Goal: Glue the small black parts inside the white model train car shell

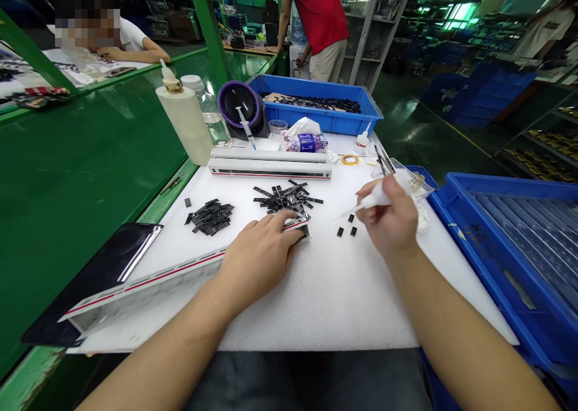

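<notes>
My left hand [262, 248] is closed over the far end of a long white channel strip [180, 275] with a red line along it. In my right hand [392, 218] is a white squeeze bottle [377, 195], its thin nozzle pointing left. Below that nozzle lie 3 small black pieces [347, 226] on the white board. Just beyond my left fingers spreads a pile of black strips [286, 199]. Another heap of small black pieces [211, 217] sits to the left, with a single piece [188, 202] behind it.
Behind the piles lie more white strips [271, 165], with a tissue pack [304, 139], yellow tape roll [350, 159], syringe [246, 128] and large bottle [185, 122]. A blue bin [347, 123] stands at the back; blue crates [478, 218] flank the right. Other people are beyond.
</notes>
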A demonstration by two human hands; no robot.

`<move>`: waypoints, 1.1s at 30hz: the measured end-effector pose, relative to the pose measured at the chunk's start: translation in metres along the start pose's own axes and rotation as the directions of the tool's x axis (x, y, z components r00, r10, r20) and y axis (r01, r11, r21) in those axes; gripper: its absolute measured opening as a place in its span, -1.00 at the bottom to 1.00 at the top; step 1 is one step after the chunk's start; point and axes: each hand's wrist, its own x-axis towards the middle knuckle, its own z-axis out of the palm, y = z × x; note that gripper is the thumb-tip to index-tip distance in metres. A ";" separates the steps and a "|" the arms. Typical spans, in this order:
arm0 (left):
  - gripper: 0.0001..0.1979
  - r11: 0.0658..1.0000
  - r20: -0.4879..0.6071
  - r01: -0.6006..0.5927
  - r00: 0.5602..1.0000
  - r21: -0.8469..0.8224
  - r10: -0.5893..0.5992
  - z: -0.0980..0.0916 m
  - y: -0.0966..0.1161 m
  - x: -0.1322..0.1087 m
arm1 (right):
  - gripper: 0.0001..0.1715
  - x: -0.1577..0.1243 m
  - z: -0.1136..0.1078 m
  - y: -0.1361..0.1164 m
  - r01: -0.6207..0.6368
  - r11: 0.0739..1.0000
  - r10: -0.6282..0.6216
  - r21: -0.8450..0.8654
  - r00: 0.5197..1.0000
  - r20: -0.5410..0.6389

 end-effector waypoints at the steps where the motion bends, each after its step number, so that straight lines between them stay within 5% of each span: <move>1: -0.73 1.000 0.002 0.000 1.000 0.001 0.000 0.000 0.000 0.000 | -0.57 0.004 -0.006 -0.005 0.000 0.997 -0.001 0.084 1.000 0.004; 4: -0.72 1.000 0.006 -0.001 1.000 0.000 0.001 -0.001 -0.001 -0.001 | -0.73 0.015 -0.022 -0.015 0.011 0.976 -0.006 0.217 1.000 -0.023; 8: -0.71 1.000 0.010 -0.002 1.000 -0.019 0.002 -0.003 -0.001 -0.002 | -0.72 0.023 -0.029 -0.013 -0.054 0.987 0.058 0.153 0.998 -0.019; 14: -0.72 0.999 -0.004 -0.007 1.000 -0.032 0.007 -0.001 -0.002 -0.001 | -0.51 0.036 -0.024 0.011 -0.064 0.968 0.063 -0.242 0.998 -0.013; 20: -0.72 1.000 -0.009 -0.013 1.000 -0.021 0.012 -0.002 -0.001 0.000 | -0.71 0.040 -0.024 0.025 0.066 0.670 -0.116 -0.739 0.993 -0.017; 30: -0.68 1.000 0.016 -0.007 1.000 -0.012 0.007 -0.002 -0.003 0.001 | -0.58 0.039 -0.023 0.038 0.030 0.531 -0.042 -0.847 0.999 0.010; 33: -0.67 1.000 0.011 -0.008 1.000 -0.023 0.008 -0.002 -0.004 0.002 | -0.42 0.036 -0.024 0.024 0.160 0.573 -0.181 -0.804 0.981 0.066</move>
